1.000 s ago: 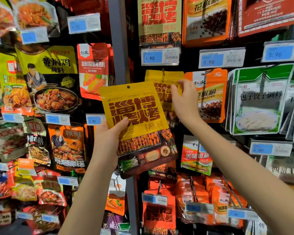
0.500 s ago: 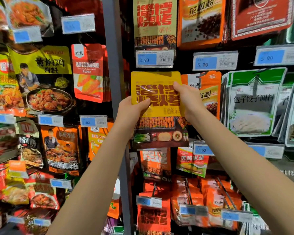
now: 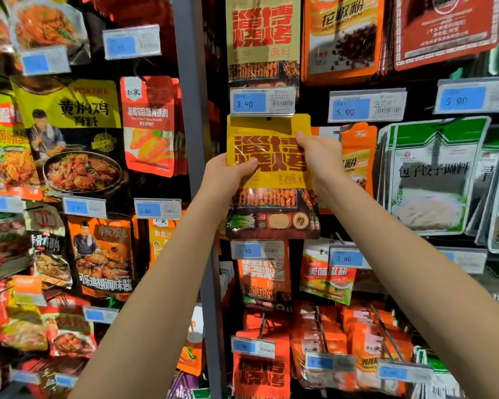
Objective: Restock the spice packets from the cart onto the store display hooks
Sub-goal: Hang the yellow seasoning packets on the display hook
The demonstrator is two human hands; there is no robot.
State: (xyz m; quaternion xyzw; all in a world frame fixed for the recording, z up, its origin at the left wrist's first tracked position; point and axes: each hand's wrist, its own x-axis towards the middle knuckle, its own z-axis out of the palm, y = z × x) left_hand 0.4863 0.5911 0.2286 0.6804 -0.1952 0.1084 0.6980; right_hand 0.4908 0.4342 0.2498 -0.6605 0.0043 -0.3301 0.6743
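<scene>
Since a second ago the yellow packet (image 3: 271,174) has gone from tilted and low in one hand to square and high against the rack, and both hands are on it now. The left hand (image 3: 228,174) grips its left edge with the thumb across the front and the fingers behind. The right hand (image 3: 320,156) pinches its right edge higher up, fingers curled.

The packet hangs just right of the grey post (image 3: 190,139), its punched top edge tucked right under the 3.90 price tag (image 3: 262,101). Whether the hook has passed through the hole cannot be told, so I judge this packet to be mid-hanging and not yet let go. No cart is in view, so how many packets are left is unknown.

Around it the rack is packed with hanging packets and blue price tags: orange packets (image 3: 357,156) just beside on the right, green-and-white packets (image 3: 432,180) toward the right edge, and half-filled hooks (image 3: 386,332) near the bottom edge.
</scene>
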